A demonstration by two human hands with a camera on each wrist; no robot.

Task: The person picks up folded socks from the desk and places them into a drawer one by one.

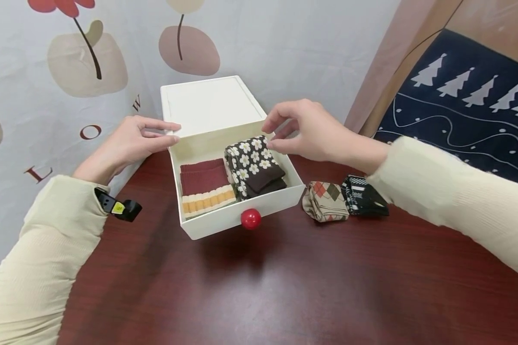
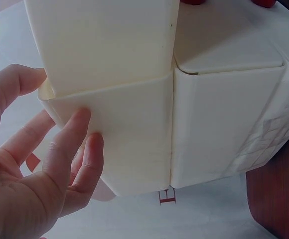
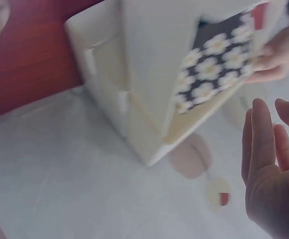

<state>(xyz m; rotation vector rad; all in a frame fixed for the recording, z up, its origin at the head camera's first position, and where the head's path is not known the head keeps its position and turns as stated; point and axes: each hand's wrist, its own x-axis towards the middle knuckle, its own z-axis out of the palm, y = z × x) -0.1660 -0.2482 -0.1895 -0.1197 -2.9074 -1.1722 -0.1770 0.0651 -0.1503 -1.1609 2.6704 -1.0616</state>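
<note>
A white drawer (image 1: 237, 218) with a red round knob (image 1: 251, 219) stands pulled out of its white case (image 1: 211, 105). In it lie folded maroon socks (image 1: 203, 178) with cream and yellow stripes, and black daisy-patterned socks (image 1: 252, 160) beside them. My left hand (image 1: 131, 141) touches the left front corner of the case, its fingers fairly straight; the left wrist view has its fingertips (image 2: 95, 139) on the white side wall. Over the drawer's right rim hovers my right hand (image 1: 304, 129), fingers loosely bent and holding nothing, close to the daisy socks.
Right of the drawer, beige argyle socks (image 1: 326, 201) and black patterned socks (image 1: 364, 196) lie folded on the dark red-brown table (image 1: 259, 292). A printed white curtain (image 1: 302, 52) hangs behind. Navy cloth with white trees (image 1: 466, 115) is at the right.
</note>
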